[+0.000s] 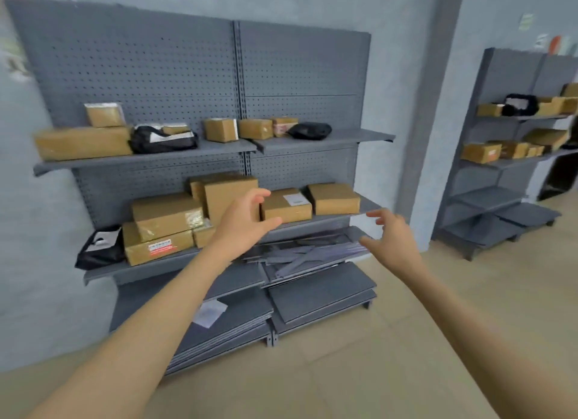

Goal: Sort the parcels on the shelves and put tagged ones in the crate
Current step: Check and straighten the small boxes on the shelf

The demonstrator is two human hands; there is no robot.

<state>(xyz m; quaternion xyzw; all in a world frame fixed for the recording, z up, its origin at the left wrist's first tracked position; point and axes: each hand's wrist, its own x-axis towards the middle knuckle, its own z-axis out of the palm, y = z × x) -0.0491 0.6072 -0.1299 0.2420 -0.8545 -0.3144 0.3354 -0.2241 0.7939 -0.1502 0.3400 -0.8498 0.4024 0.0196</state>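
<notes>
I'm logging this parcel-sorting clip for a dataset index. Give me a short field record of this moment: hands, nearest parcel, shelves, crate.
left hand: left hand raised, fingers loosely curved, holding nothing
right hand: right hand raised, fingers spread, holding nothing
nearest parcel: brown cardboard box with white label, on the middle shelf, ahead between both hands
shelving: grey metal pegboard shelf unit
other parcels: black plastic mailer bag on the upper shelf
crate: none in view
</notes>
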